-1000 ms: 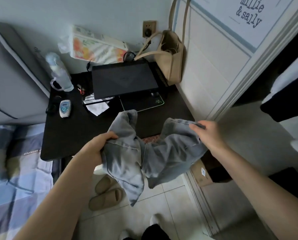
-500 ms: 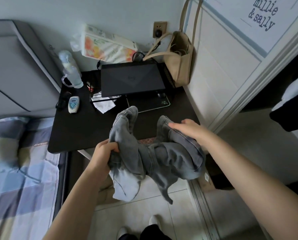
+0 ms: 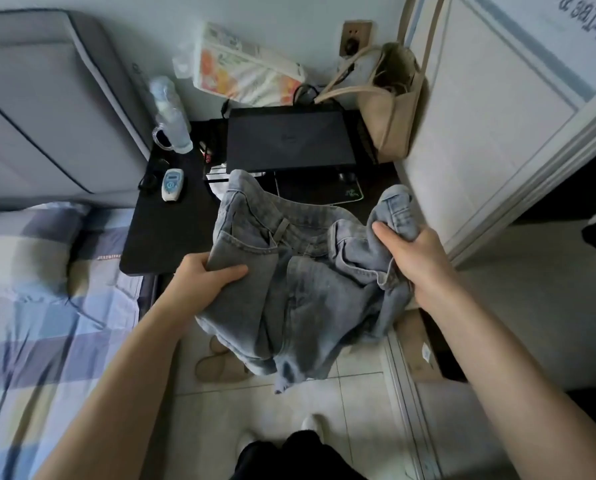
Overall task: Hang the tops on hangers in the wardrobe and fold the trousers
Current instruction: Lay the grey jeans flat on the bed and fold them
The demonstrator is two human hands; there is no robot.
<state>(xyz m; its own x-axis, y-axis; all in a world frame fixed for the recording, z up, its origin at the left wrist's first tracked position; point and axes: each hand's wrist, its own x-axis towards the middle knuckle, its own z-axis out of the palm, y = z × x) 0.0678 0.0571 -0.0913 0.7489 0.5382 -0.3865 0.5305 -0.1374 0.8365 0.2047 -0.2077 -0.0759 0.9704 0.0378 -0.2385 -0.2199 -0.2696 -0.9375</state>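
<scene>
Since half a second ago we have spread the jeans (image 3: 300, 282) wider, left hand (image 3: 199, 277) and right hand (image 3: 416, 258) each keeping a closed grip on the waistband, ready to fold

"sally", partly cut off, on wall sign (image 3: 580, 19)

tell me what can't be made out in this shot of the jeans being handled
Head view:
- Lower legs of the jeans: bunched between left hand and right hand.
- Wardrobe interior: dark, cut by right edge; no hangers visible.
- Poster lettering: cropped at top edge.
- Remote screen: too small to read.
</scene>
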